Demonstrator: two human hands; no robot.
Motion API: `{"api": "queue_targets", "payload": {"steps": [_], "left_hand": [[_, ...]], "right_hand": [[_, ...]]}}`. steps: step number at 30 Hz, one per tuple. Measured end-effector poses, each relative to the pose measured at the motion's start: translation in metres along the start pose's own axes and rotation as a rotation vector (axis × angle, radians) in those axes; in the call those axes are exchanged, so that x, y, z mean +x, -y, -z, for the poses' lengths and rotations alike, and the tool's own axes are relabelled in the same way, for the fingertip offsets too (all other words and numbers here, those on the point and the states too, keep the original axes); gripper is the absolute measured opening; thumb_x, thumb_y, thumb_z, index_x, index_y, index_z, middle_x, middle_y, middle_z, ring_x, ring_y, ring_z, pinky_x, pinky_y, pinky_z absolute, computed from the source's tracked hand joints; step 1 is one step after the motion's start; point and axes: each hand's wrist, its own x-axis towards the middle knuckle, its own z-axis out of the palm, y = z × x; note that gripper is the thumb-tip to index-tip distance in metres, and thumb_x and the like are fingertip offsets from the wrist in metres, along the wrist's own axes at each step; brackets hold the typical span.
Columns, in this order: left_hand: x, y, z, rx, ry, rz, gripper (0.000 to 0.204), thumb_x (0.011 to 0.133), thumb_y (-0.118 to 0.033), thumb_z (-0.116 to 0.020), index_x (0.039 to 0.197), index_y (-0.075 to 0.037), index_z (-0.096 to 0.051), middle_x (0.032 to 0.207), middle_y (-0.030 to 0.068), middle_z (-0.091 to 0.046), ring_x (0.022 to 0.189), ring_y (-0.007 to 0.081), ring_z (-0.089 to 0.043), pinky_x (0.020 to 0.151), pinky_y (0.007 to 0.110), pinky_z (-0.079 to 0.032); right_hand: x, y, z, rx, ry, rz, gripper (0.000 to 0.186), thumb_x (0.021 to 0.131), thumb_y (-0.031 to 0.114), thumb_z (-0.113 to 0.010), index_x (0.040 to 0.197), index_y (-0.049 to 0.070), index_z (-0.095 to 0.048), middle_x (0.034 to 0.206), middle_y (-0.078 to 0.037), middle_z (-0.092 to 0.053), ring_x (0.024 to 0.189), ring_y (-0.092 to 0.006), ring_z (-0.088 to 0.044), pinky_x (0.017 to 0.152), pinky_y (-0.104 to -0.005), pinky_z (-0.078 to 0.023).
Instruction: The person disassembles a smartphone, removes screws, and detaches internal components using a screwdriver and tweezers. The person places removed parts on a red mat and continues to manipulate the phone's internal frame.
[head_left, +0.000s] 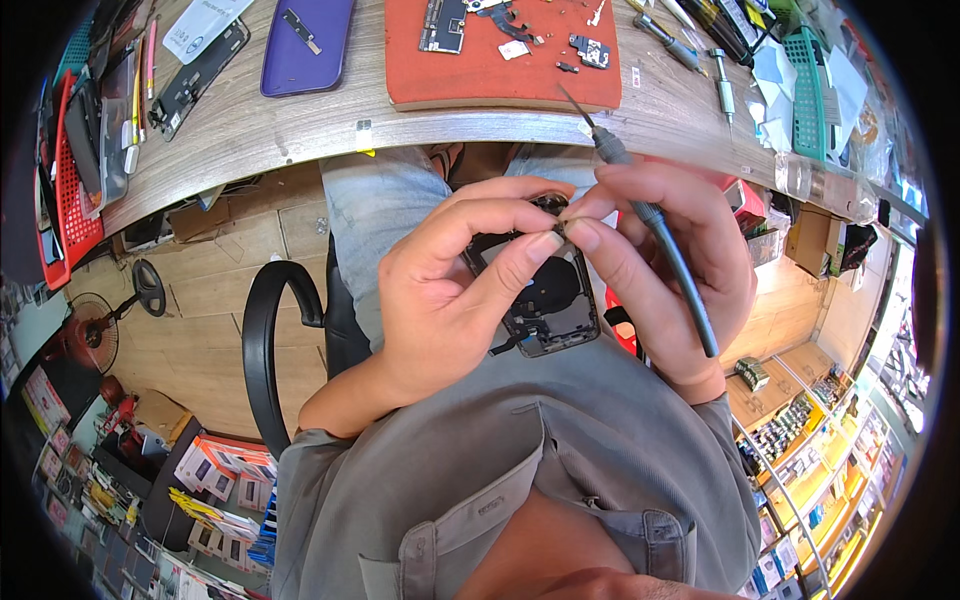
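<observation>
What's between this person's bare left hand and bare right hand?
In the head view, an open, black rectangular phone housing shows between the left hand and the right hand.

A head-worn fisheye looks down from close above the fingers [512, 268].

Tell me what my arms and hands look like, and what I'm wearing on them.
Your left hand and right hand are both bare, with no gloves, and no rings, watch or bracelet show. On your arms are the plain grey sleeves of your shirt. The left one stops short of the wrist, leaving forearm uncovered. I see no markings on either sleeve.
</observation>
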Motion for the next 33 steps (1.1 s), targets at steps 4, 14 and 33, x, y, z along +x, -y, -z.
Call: {"api": "queue_targets", "payload": {"steps": [4, 14, 33], "left_hand": [[0.0, 0.0, -0.001, -0.001, -0.011, 0.0, 0.014, 0.102, -0.001, -0.076, 0.114, 0.004, -0.075, 0.13, 0.0191, -0.075, 0.116, 0.0223, -0.071, 0.1, 0.034, -0.057], [-0.001, 0.002, -0.004, -0.055, -0.036, 0.017, 0.014, 0.104, -0.001, -0.073, 0.117, 0.004, -0.073, 0.133, 0.0189, -0.074, 0.116, 0.0184, -0.07, 0.098, 0.032, -0.057], [-0.001, 0.003, 0.003, -0.43, 0.066, 0.336, 0.014, 0.106, -0.009, -0.074, 0.115, 0.002, -0.072, 0.129, 0.0209, -0.076, 0.121, 0.0219, -0.069, 0.106, 0.035, -0.053]], "right_hand": [[-0.002, -0.004, -0.002, -0.006, -0.017, 0.062, 0.042, 0.097, -0.017, -0.071, 0.136, -0.006, -0.059, 0.12, -0.019, -0.071, 0.106, -0.0171, -0.072, 0.087, -0.0267, -0.059], [-0.002, -0.004, -0.009, -0.047, -0.107, 0.082, 0.045, 0.095, -0.015, -0.074, 0.136, -0.002, -0.06, 0.107, -0.017, -0.075, 0.075, -0.005, -0.061, 0.062, -0.0181, -0.045], [0.081, -0.087, 0.101, -0.74, -0.452, 0.09, 0.03, 0.101, 0.013, -0.078, 0.13, 0.008, -0.078, 0.102, -0.002, -0.083, 0.087, -0.0043, -0.07, 0.078, -0.022, -0.054]]}}
